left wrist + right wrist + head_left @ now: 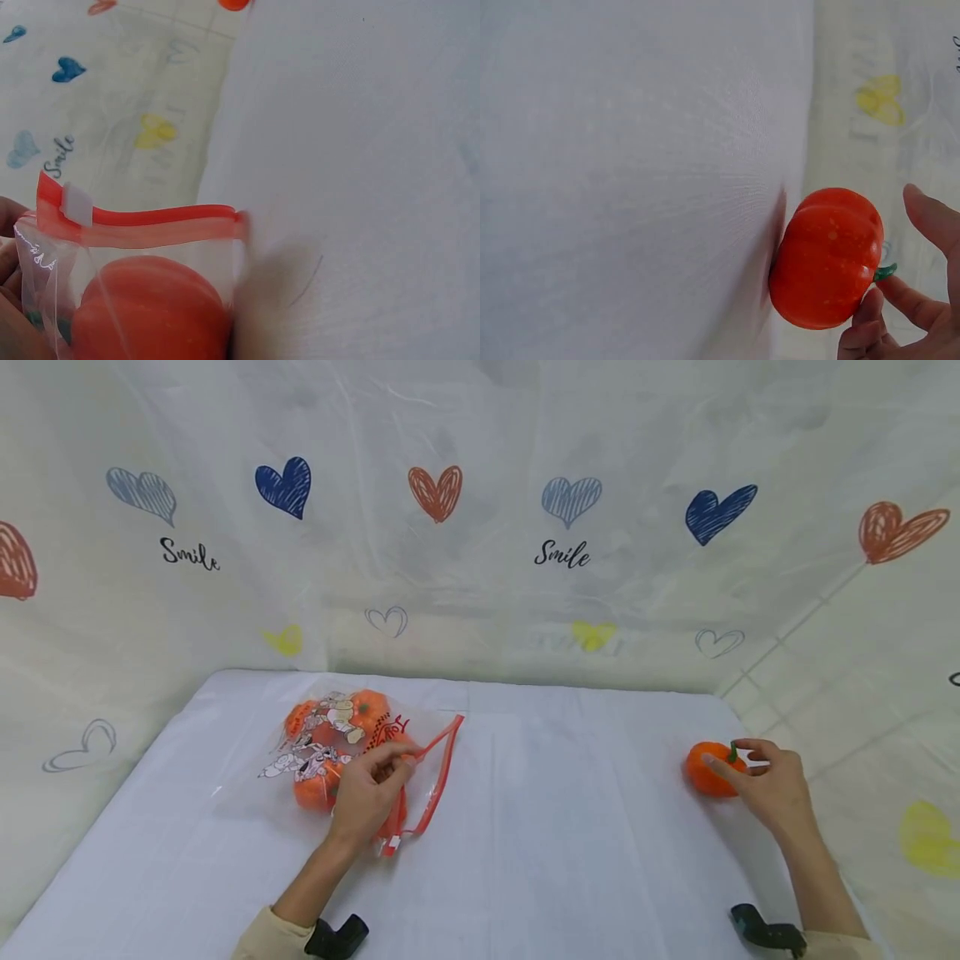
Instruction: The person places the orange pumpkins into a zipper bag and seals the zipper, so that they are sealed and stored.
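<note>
A clear slider zip bag (438, 785) with a red closure and cartoon prints lies on the left side of the table, its mouth facing right. Inside are several orange toy pumpkins (371, 710); one pumpkin (154, 311) shows close up through the plastic in the left wrist view. My left hand (369, 793) pinches the bag near its red-edged opening. Over at the right edge of the table sits another orange pumpkin (829, 259) with a green stem. Around it is my right hand (776, 785): a fingertip is at the stem, while the thumb stands apart from the pumpkin.
A white cloth covers the table (562, 827). Behind it hangs a pale backdrop (495, 585) printed with hearts and the word Smile. Each wrist carries a black mount (337, 937).
</note>
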Action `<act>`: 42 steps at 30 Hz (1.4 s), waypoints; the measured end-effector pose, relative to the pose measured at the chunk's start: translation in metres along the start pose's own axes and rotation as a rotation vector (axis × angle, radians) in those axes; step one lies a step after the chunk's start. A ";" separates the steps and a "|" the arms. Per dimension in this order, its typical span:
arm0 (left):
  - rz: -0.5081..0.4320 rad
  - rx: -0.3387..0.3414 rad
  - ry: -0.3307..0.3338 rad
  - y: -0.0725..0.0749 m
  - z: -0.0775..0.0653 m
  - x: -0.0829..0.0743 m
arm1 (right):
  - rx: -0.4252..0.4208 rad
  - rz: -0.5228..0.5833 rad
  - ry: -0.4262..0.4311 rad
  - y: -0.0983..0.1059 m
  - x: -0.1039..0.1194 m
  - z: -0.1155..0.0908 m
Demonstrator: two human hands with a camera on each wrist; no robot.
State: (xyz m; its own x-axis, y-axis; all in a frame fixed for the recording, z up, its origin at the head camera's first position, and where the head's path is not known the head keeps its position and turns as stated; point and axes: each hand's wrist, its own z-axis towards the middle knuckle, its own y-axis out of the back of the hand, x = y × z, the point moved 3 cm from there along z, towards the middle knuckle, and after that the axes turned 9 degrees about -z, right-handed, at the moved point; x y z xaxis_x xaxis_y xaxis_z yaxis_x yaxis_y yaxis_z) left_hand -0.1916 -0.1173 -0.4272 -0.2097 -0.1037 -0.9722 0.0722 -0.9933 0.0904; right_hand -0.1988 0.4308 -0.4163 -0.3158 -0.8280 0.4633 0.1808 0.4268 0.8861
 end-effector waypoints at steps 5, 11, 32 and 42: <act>-0.004 0.005 -0.008 0.000 0.001 0.000 | 0.000 -0.033 -0.013 0.000 -0.004 0.001; -0.009 0.006 -0.003 0.000 0.000 0.001 | 0.029 -0.050 -0.012 -0.002 -0.006 0.003; -0.024 0.008 0.013 0.000 0.001 0.003 | 0.246 -0.136 0.149 -0.020 0.002 0.013; -0.004 -0.001 0.011 0.000 0.000 0.002 | 0.299 -0.127 0.149 -0.025 0.009 0.006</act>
State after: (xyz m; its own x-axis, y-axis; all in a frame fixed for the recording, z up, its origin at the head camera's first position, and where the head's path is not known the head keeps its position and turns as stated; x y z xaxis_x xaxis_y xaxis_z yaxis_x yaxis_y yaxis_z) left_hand -0.1918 -0.1173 -0.4294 -0.1991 -0.0990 -0.9750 0.0719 -0.9937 0.0862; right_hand -0.2119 0.4143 -0.4344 -0.1745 -0.9157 0.3619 -0.1386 0.3867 0.9117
